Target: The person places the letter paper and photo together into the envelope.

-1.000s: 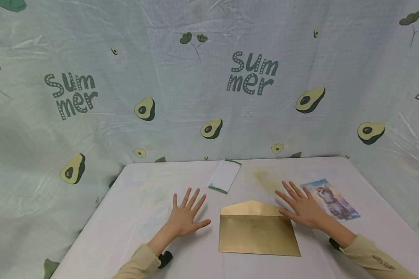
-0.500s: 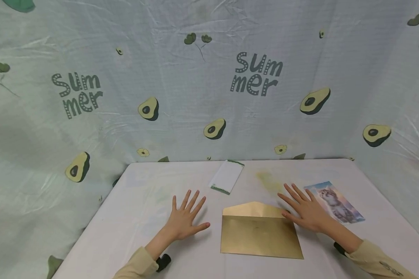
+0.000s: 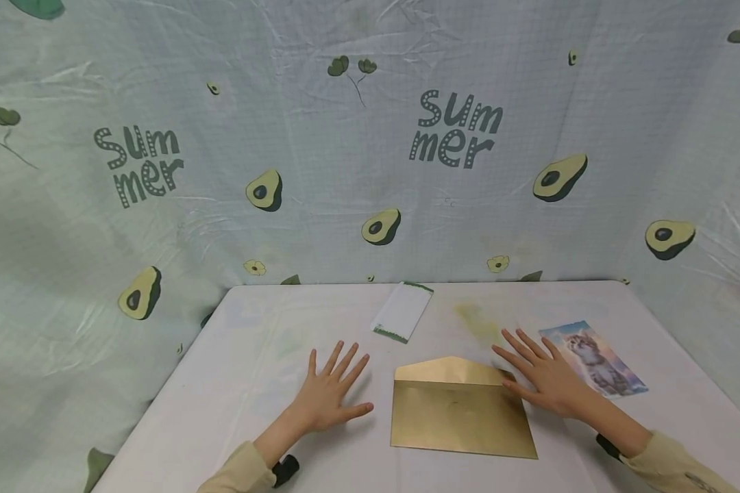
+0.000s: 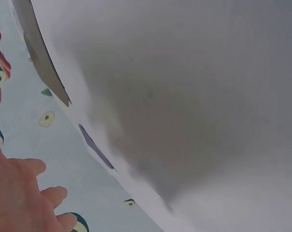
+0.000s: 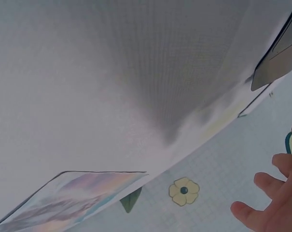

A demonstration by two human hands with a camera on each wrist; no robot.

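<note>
A gold envelope (image 3: 462, 418) lies on the white table with its pointed flap opened out toward the back. Left of it, my left hand (image 3: 328, 397) is held over the table with fingers spread and nothing in it. My right hand (image 3: 545, 380) is spread the same way at the envelope's right side, its thumb overlapping the flap's corner in the head view. Beyond the right hand lies a card with a kitten picture (image 3: 595, 359). The left wrist view shows the left hand (image 4: 15, 193) above the table; the right wrist view shows the right hand's fingers (image 5: 269, 186).
A white slip with green patterned ends (image 3: 403, 313) lies near the table's back edge. A pale curtain (image 3: 321, 137) printed with avocados and "summer" hangs behind and beside the white table (image 3: 265, 329). A yellowish stain marks the tabletop at the back.
The head view has shifted slightly, moving the scene a little to the right. Both hands stay spread in nearly the same places; the envelope, card and slip lie as before.
</note>
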